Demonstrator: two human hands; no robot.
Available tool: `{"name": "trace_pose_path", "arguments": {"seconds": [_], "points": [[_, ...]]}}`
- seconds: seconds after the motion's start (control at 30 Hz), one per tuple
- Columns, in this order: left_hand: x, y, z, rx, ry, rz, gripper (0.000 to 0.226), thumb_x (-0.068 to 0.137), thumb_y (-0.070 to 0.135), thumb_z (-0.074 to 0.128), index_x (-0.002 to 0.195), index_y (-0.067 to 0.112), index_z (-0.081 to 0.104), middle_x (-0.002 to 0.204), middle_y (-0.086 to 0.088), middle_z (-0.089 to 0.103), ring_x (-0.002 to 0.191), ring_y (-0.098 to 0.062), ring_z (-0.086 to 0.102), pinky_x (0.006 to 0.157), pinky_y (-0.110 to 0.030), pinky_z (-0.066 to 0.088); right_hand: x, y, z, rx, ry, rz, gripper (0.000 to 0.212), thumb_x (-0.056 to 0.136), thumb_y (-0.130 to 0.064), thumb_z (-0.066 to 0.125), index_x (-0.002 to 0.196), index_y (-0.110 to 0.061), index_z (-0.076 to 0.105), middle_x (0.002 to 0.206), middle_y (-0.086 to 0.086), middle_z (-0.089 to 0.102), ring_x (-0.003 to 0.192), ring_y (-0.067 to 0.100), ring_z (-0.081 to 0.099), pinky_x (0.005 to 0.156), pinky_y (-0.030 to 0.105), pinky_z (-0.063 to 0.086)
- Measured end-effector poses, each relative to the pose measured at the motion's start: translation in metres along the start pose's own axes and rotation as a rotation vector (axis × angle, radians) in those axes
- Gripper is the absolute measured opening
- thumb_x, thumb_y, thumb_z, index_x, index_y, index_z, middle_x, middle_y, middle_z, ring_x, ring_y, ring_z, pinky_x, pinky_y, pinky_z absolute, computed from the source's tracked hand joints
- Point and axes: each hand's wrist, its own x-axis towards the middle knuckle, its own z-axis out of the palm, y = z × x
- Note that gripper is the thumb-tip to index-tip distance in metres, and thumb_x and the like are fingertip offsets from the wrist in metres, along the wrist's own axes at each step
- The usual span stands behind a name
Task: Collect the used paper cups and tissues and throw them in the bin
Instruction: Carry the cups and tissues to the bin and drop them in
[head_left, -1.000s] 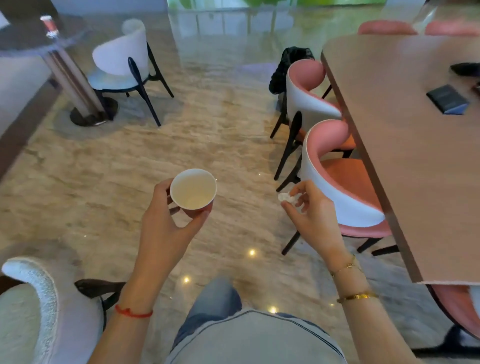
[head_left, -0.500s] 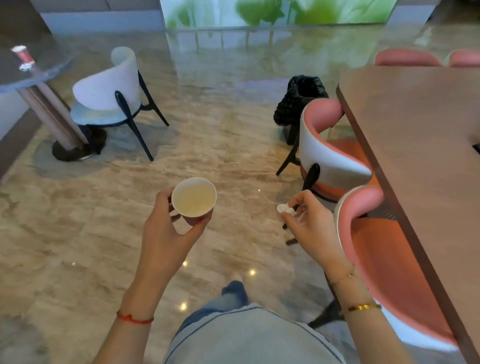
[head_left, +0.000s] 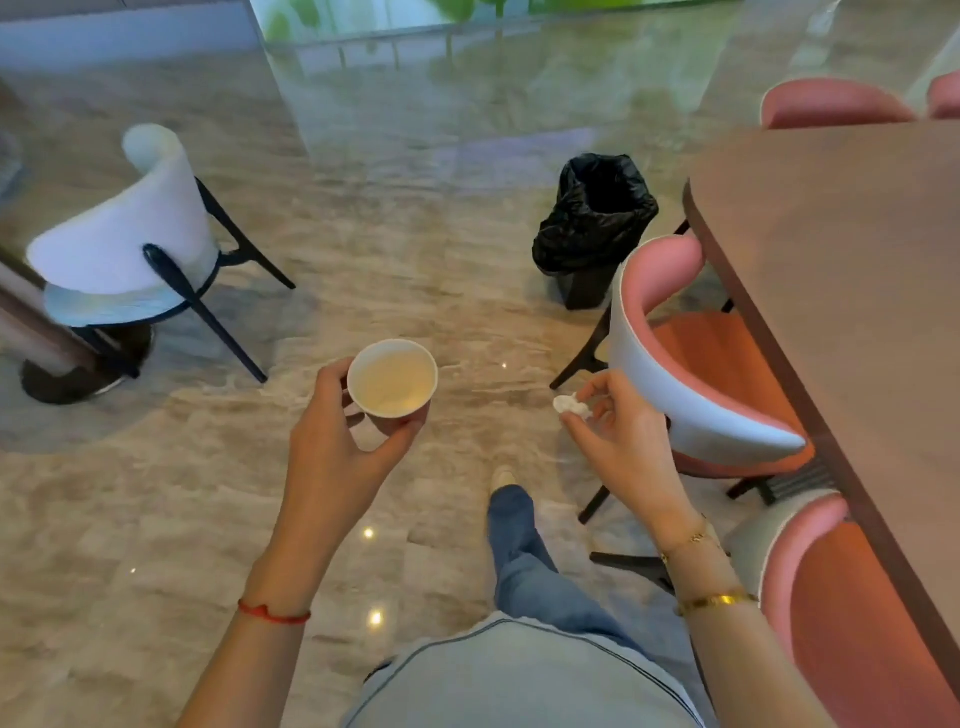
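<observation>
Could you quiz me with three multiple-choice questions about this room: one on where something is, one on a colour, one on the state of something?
1. Where is the bin?
A. On the floor beside the pink chair
B. On the table
C. Under the white chair

2. What colour is the bin's liner?
A. Blue
B. Black
C. White

3. What is the paper cup's state?
A. Crushed flat
B. Lying on the floor
C. Upright in the left hand

Answers: 1 A, it stands on the floor by that chair. 2 B, a black bag lines it. 3 C, the left hand's grip holds it mouth up; the right hand pinches a tissue.
</observation>
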Motion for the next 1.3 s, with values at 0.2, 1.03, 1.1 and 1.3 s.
{"name": "trace_pose_path", "arguments": {"seconds": [0.2, 1.03, 1.1, 1.3], "points": [[0.151, -0.013, 0.04, -0.023, 0.006, -0.002, 0.067, 0.064, 0.053, 0.073, 0.12, 0.034, 0.041, 0.11, 0.034, 0.047, 0.101, 0.02, 0.05, 0.077, 0.0, 0.042, 0.156, 0.026, 0.019, 0.009, 0.046, 0.018, 0.022, 0.083, -0.022, 0.072, 0.091, -0.022, 0.052, 0.077, -0.01, 0.054, 0.071, 0.006, 0.052, 0.061, 0.016, 0.039], [0.759, -0.071, 0.213, 0.014, -0.174, 0.12, 0.065, 0.069, 0.037, 0.082, 0.121, 0.034, 0.043, 0.114, 0.015, 0.053, 0.098, -0.004, 0.055, 0.074, -0.002, 0.042, 0.715, 0.131, 0.071, -0.059, 0.248, 0.141, 0.022, 0.081, -0.018, 0.074, 0.085, -0.025, 0.053, 0.069, 0.0, 0.055, 0.064, 0.012, 0.053, 0.056, 0.014, 0.041], [0.809, -0.067, 0.235, 0.022, -0.224, 0.165, 0.065, 0.069, 0.035, 0.082, 0.121, 0.034, 0.043, 0.114, 0.015, 0.053, 0.099, -0.009, 0.056, 0.072, -0.008, 0.042, 0.753, 0.138, 0.068, -0.062, 0.287, 0.192, 0.021, 0.082, -0.021, 0.073, 0.085, -0.027, 0.053, 0.069, 0.0, 0.055, 0.064, 0.013, 0.053, 0.056, 0.013, 0.041], [0.931, -0.051, 0.317, -0.041, -0.394, 0.221, 0.068, 0.065, 0.028, 0.085, 0.119, 0.033, 0.044, 0.11, 0.023, 0.053, 0.097, -0.009, 0.057, 0.074, -0.002, 0.039, 0.831, 0.168, 0.056, -0.06, 0.429, 0.336, 0.02, 0.083, -0.024, 0.071, 0.083, -0.029, 0.052, 0.064, -0.001, 0.054, 0.063, 0.012, 0.052, 0.055, 0.012, 0.041]]}}
